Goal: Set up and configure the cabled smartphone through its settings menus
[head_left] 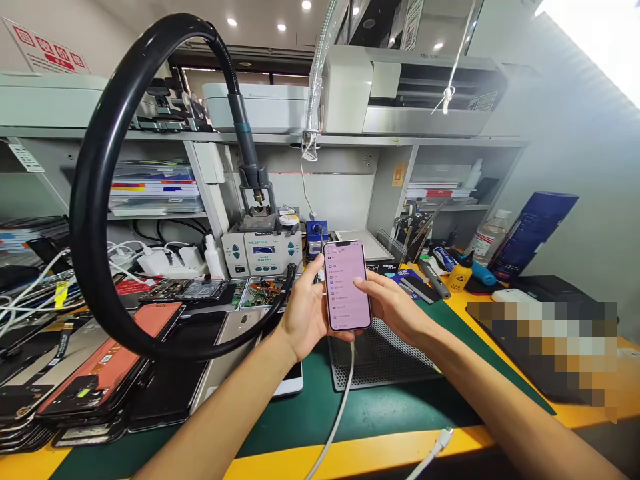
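Note:
A smartphone (345, 293) with a lit screen is held upright in front of me, showing a list of menu lines with small icons. My left hand (305, 307) wraps round its left side and lower edge, with the thumb along the left edge. On the right edge, my right hand (393, 300) grips the phone too; its thumb lies over the screen and its other fingers are hidden behind. A white cable (345, 393) runs down from the phone's bottom. Under the phone lies a grey perforated mat (385, 363) on the green work mat (310, 427).
Stacked phones and phone parts (105, 360) fill the left side. A thick black hose (87, 200) loops up from the hot-air station (263, 253). Another white cable plug (443, 440) lies near the front edge. Tools, a yellow bottle (460, 272) and a clear bottle (490, 237) stand back right.

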The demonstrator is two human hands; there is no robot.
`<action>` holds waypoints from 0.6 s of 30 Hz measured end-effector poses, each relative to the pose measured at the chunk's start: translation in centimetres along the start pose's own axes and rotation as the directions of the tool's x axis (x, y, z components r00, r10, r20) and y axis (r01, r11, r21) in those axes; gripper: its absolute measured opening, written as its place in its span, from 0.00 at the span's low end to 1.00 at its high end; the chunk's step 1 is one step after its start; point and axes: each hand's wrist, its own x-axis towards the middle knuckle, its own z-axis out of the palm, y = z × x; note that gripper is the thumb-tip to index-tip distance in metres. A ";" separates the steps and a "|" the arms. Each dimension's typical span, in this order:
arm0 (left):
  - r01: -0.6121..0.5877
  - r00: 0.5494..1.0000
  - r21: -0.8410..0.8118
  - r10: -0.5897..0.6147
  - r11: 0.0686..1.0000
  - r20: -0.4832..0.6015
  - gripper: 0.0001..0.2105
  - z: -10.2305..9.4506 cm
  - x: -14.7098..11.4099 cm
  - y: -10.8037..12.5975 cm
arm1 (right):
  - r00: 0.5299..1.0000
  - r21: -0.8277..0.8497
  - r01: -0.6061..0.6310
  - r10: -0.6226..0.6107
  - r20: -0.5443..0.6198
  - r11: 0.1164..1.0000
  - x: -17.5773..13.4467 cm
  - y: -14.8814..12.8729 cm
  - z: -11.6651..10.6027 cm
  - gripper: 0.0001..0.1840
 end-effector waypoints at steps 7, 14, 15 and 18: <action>0.038 0.999 -0.037 -0.039 0.999 -0.024 0.35 -0.4 0.3 0.0 | 0.994 -0.137 0.071 -0.058 0.096 0.988 -0.2 -0.2 0.1 0.24; 0.033 0.998 -0.033 -0.035 0.999 -0.051 0.35 -0.5 0.3 -0.1 | 0.988 -0.154 0.079 -0.057 0.141 0.985 -0.3 -0.1 -0.1 0.28; 0.034 0.998 -0.028 -0.036 0.999 -0.054 0.35 -0.5 0.3 -0.1 | 0.988 -0.165 0.090 -0.067 0.141 0.982 -0.2 0.0 -0.2 0.28; 0.044 0.997 -0.029 -0.045 0.999 -0.057 0.35 -0.4 0.3 0.0 | 0.988 -0.194 0.106 -0.080 0.133 0.975 -0.3 0.0 -0.2 0.27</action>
